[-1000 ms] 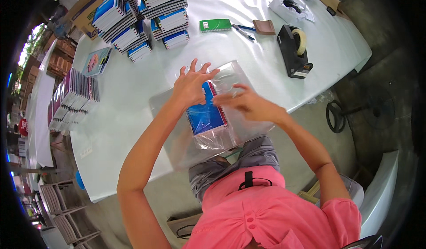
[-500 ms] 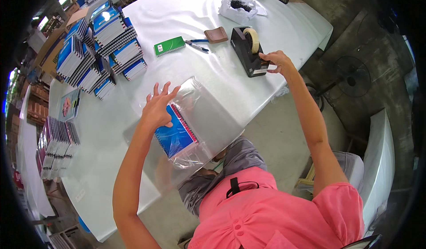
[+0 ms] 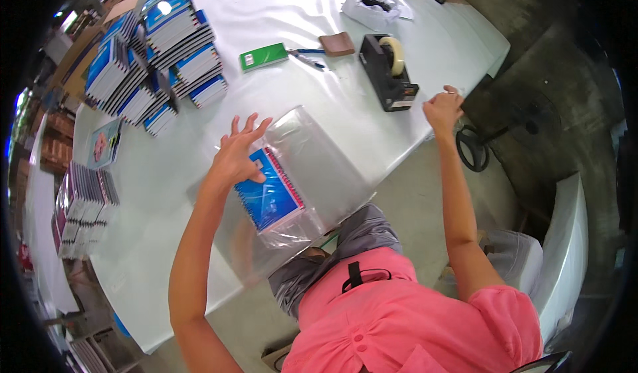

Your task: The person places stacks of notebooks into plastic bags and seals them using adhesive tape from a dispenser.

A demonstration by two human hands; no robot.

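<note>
Blue spiral notebooks (image 3: 271, 200), wrapped in a clear plastic bag (image 3: 325, 157), lie near the table's front edge. A pinkish-red spiral edge shows along their right side. My left hand (image 3: 237, 157) rests over the upper left of the bundle, fingers spread and thumb on the blue cover. Off to the right, past the table's edge, my right hand (image 3: 443, 112) is raised with its fingertips pinched together. Whatever may be between them is too small to make out. A black tape dispenser (image 3: 385, 84) with a roll of pale tape (image 3: 393, 55) stands just left of this hand, apart from it.
Blue notebooks (image 3: 176, 27) rise in tall stacks at the far left, with purple-covered notebooks (image 3: 83, 203) stacked nearer. A green notepad (image 3: 264, 56), pens (image 3: 307, 59) and a brown pad (image 3: 337, 44) lie farther back. Beyond the right edge stands a dark fan (image 3: 531, 120).
My right hand has left the tape dispenser's front and moved right, its fingers drawing together. My left hand stays on the wrapped notebooks. The whole view has shifted slightly.
</note>
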